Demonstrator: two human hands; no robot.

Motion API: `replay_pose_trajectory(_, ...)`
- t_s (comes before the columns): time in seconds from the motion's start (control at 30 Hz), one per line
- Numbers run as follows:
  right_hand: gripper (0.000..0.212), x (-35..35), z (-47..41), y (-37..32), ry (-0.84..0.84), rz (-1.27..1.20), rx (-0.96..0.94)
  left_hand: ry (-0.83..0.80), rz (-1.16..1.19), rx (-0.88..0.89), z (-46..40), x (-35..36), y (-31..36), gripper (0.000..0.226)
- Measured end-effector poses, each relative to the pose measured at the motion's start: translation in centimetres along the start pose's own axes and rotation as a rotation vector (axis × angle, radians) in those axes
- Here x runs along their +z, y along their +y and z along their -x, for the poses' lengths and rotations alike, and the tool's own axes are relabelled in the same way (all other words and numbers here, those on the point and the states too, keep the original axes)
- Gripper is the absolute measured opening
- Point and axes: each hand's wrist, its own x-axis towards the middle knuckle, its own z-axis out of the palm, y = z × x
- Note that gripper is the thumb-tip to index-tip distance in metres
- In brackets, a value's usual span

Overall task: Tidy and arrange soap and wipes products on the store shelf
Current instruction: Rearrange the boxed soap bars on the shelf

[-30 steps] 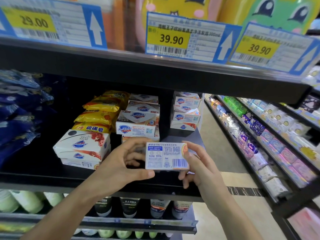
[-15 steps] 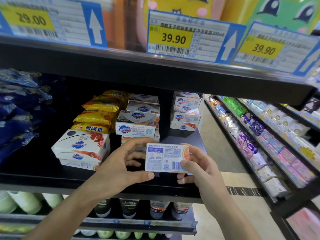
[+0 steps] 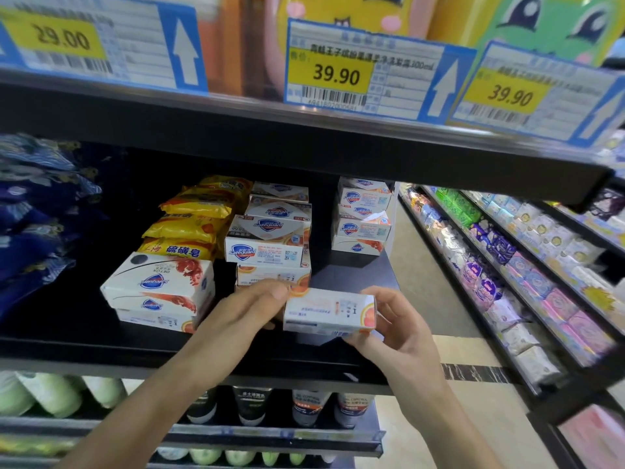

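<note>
A white soap box (image 3: 329, 311) with orange fruit print is held just above the front of the black shelf (image 3: 101, 346). My right hand (image 3: 394, 328) grips its right end and underside. My left hand (image 3: 240, 313) lies against the box's left end, fingers stretched over it. Directly behind stands a stack of Safeguard soap boxes (image 3: 267, 245). Two more white Safeguard boxes (image 3: 159, 289) lie stacked to the left, and another stack (image 3: 363, 214) stands at the back right.
Yellow soap packets (image 3: 189, 225) pile up behind the left stack. Blue wipes packs (image 3: 37, 211) fill the shelf's left end. Price tags (image 3: 338, 76) hang on the shelf above. Bottles (image 3: 250, 404) stand on the shelf below. An aisle with another stocked rack (image 3: 507, 272) runs right.
The soap box has been turned from its barcode face to a long side with orange print, and lowered slightly toward the shelf. My left fingers have straightened over its left end.
</note>
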Motion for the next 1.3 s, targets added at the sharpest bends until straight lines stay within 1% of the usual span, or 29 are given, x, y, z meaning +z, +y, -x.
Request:
replay_pose_trajectory(0.07, 0.028, 0.1, 0.1, -0.1, -0.002, 0.007, -0.010, 0.050, -0.111, 0.035, -0.5, 0.6, 1.0, 0.051)
replay_pose_trajectory(0.13, 0.030, 0.2, 0.1, -0.1, -0.003, 0.022, -0.020, 0.032, -0.138, 0.049, 0.6, 0.4, 0.9, 0.060)
replay_pose_trajectory(0.2, 0.030, 0.3, 0.1, -0.1, 0.001, 0.035, -0.024, 0.034, -0.148, 0.063, 0.3, 0.5, 0.6, 0.059)
replay_pose_trajectory(0.37, 0.030, 0.3, 0.2, -0.2, -0.001, 0.038, -0.017, 0.015, -0.027, 0.054, 0.4, 0.4, 1.1, 0.057)
replay_pose_trajectory(0.53, 0.033, 0.4, 0.1, -0.2, -0.013, 0.007, 0.004, 0.038, 0.032, 0.043, 0.4, 0.2, 1.4, 0.039)
replay_pose_trajectory(0.63, 0.042, 0.0, 0.1, -0.1, -0.042, -0.019, 0.053, 0.029, 0.072, 0.081, 0.3, 0.1, 1.2, 0.043)
replay_pose_trajectory(0.73, 0.057, -0.4, 0.2, -0.2, -0.146, -0.016, 0.097, 0.040, 0.087, 0.122, 0.4, -0.3, 1.1, 0.057)
replay_pose_trajectory(0.8, 0.058, -0.4, 0.2, -0.3, -0.181, -0.001, 0.104, 0.038, 0.067, 0.148, 0.3, -0.4, 0.9, 0.060)
replay_pose_trajectory(0.93, 0.055, 0.0, 0.3, -0.1, -0.111, 0.043, 0.084, 0.015, -0.002, 0.160, 0.0, -0.5, 0.5, 0.062)
replay_pose_trajectory(1.07, 0.052, 0.4, 0.4, 0.0, -0.069, 0.161, 0.073, 0.023, -0.045, 0.153, -0.2, -0.6, 0.2, 0.068)
replay_pose_trajectory(1.13, 0.049, 0.5, 0.4, 0.1, -0.062, 0.196, 0.040, 0.030, -0.044, 0.160, -0.2, -0.6, 0.1, 0.070)
replay_pose_trajectory(1.23, 0.043, 0.4, 0.4, -0.2, -0.003, 0.240, -0.038, 0.054, -0.001, 0.156, -0.2, -0.6, 0.1, 0.079)
replay_pose_trajectory(1.3, 0.044, 0.1, 0.2, -0.6, 0.039, 0.255, -0.072, 0.069, -0.010, 0.159, -0.2, -0.6, 0.0, 0.075)
